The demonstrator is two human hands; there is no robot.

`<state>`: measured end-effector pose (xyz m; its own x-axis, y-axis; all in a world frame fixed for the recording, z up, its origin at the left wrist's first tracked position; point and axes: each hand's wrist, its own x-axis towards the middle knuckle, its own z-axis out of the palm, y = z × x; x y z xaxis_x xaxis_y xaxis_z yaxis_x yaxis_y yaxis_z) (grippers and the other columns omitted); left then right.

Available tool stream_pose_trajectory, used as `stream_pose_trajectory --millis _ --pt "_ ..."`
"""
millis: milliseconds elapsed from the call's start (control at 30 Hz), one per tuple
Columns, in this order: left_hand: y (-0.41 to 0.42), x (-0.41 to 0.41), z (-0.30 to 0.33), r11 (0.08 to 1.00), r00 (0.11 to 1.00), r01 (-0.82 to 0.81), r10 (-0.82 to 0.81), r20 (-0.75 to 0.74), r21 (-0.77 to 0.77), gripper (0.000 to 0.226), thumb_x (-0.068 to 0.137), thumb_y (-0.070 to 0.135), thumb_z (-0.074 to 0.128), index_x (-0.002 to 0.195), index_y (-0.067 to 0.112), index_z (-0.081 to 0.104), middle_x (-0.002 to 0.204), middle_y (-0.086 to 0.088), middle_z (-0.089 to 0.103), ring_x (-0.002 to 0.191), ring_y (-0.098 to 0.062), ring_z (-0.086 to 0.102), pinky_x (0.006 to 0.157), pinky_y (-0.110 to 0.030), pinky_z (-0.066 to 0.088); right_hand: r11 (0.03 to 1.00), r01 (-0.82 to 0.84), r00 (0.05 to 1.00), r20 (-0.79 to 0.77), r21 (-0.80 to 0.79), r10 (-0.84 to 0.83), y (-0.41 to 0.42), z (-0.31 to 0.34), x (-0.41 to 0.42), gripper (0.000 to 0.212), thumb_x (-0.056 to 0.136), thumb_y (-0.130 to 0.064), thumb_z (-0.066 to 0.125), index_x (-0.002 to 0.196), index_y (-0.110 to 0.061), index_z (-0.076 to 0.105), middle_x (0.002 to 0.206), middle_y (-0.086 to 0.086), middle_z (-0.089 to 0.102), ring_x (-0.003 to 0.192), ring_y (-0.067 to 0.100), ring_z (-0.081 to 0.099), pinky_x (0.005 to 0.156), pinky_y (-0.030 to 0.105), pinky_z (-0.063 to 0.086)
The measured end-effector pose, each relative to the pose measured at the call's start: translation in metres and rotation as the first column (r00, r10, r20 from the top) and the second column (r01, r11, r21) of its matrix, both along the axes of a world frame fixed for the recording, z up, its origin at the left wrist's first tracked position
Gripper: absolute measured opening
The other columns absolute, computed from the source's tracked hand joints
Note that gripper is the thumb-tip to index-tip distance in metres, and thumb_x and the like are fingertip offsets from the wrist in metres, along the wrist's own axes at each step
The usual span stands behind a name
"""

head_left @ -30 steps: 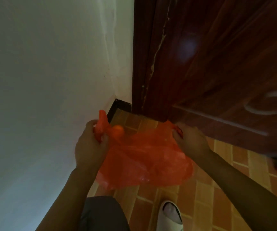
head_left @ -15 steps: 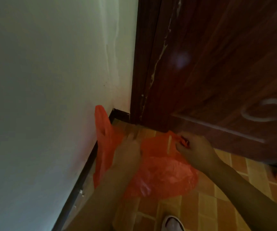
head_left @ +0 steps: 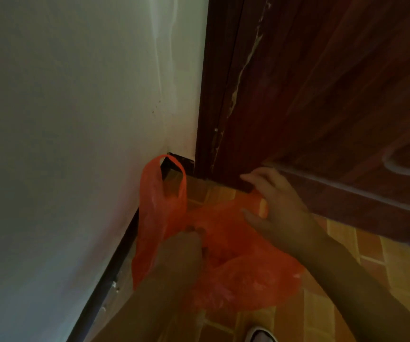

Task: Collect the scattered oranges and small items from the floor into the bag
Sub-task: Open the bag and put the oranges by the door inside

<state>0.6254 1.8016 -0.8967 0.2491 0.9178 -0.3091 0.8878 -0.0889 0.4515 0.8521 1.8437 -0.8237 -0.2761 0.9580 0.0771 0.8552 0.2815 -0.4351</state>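
Note:
A thin orange plastic bag hangs low over the tiled floor in the corner by the door. Its left handle loop stands up free against the wall. My right hand holds the bag's right rim up, thumb pinching the plastic and fingers stretched toward the door. My left hand reaches down into the bag's mouth, and its fingertips are hidden in the folds. Whether it holds anything cannot be seen. No orange shows clearly in this view.
A white wall with a black skirting board closes the left side. A dark wooden door stands straight ahead. Orange-brown floor tiles run to the right. The toe of my white shoe shows at the bottom edge.
My left hand let go of the left handle and went down into the bag. The bag dropped lower and opened. The orange on the floor at the right has left the view.

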Motion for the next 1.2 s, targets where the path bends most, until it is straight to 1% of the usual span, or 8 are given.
stream_pose_trajectory --millis 133,300,400,533,667,867,1067,1200 --pt "-0.001 -0.002 -0.007 1.0 1.0 0.019 -0.018 -0.023 0.019 0.029 0.103 0.033 0.051 0.128 0.027 0.065 0.12 0.003 0.067 0.104 -0.015 0.065 0.088 -0.027 0.049 0.996 -0.075 0.99 0.12 -0.056 0.081 -0.001 -0.035 -0.012 0.075 0.087 -0.055 0.065 0.154 -0.038 0.038 0.159 -0.007 0.029 0.145 0.017 0.033 0.113 0.049 0.038" --pt "0.001 -0.008 -0.009 0.99 0.997 -0.082 0.081 0.014 0.112 0.026 0.1 0.03 0.055 0.125 0.024 0.062 0.115 0.002 0.065 0.099 -0.015 0.063 0.075 -0.023 0.041 0.979 -0.077 0.984 0.146 -0.19 0.105 -0.013 -0.083 -0.026 0.09 0.078 -0.077 0.046 0.157 -0.035 0.033 0.168 -0.001 0.022 0.155 0.023 0.019 0.124 0.051 0.021" --pt "0.003 -0.011 -0.002 0.976 0.991 -0.134 0.128 0.045 0.171 0.03 0.099 0.028 0.057 0.129 0.026 0.062 0.119 0.003 0.064 0.1 -0.013 0.062 0.076 -0.02 0.039 0.955 -0.072 0.973 0.188 -0.287 0.13 -0.024 -0.103 -0.032 0.096 0.083 -0.071 0.061 0.162 -0.035 0.019 0.172 -0.002 0.005 0.159 0.022 0.0 0.128 0.049 0.006" --pt "0.007 0.0 0.02 0.892 0.976 -0.093 -0.007 0.219 0.442 0.039 0.096 0.016 0.061 0.134 0.023 0.064 0.131 0.004 0.06 0.121 -0.012 0.055 0.095 -0.024 0.046 0.938 -0.101 0.975 0.156 -0.333 0.16 -0.042 -0.115 -0.042 0.106 0.085 -0.063 0.066 0.164 -0.035 0.001 0.173 -0.004 -0.006 0.158 0.02 -0.011 0.128 0.054 0.003" --pt "0.019 0.015 0.034 0.779 0.97 0.041 -0.182 0.163 0.626 0.044 0.097 0.015 0.064 0.141 0.019 0.06 0.153 -0.001 0.047 0.151 -0.022 0.03 0.123 -0.043 0.027 0.927 -0.136 0.977 0.109 -0.349 0.184 -0.06 -0.12 -0.046 0.106 0.079 -0.073 0.045 0.162 -0.039 -0.012 0.172 -0.006 -0.016 0.157 0.018 -0.021 0.128 0.055 0.002" --pt "0.032 0.005 0.006 0.924 0.986 0.046 0.019 -0.167 0.379 0.048 0.092 0.043 0.069 0.139 0.041 0.055 0.171 -0.001 0.009 0.158 -0.034 -0.005 0.122 -0.067 0.015 0.924 -0.165 0.962 0.15 -0.346 0.228 -0.072 -0.12 -0.043 0.099 0.084 -0.069 0.047 0.164 -0.035 -0.001 0.173 -0.002 -0.007 0.158 0.021 -0.014 0.127 0.052 -0.007" --pt "0.03 -0.022 -0.019 0.956 0.956 -0.141 0.199 -0.215 0.256 0.059 0.086 0.011 0.071 0.143 0.021 0.055 0.161 -0.013 0.027 0.144 -0.041 0.03 0.106 -0.058 0.045 0.947 -0.104 0.971 0.177 -0.305 0.163 -0.068 -0.127 -0.026 0.087 0.091 -0.072 0.042 0.163 -0.033 0.014 0.173 0.0 -0.004 0.159 0.023 -0.012 0.121 0.047 -0.017" --pt "0.022 -0.038 -0.027 0.967 0.936 -0.176 0.222 -0.274 0.183 0.064 0.088 0.003 0.062 0.149 0.017 0.048 0.152 -0.014 0.035 0.133 -0.038 0.039 0.1 -0.048 0.049 0.941 -0.052 0.963 0.231 -0.334 0.135 -0.064 -0.137 -0.015 0.094 0.085 -0.076 0.041 0.164 -0.031 0.017 0.173 0.002 -0.005 0.159 0.026 -0.011 0.123 0.053 -0.014"
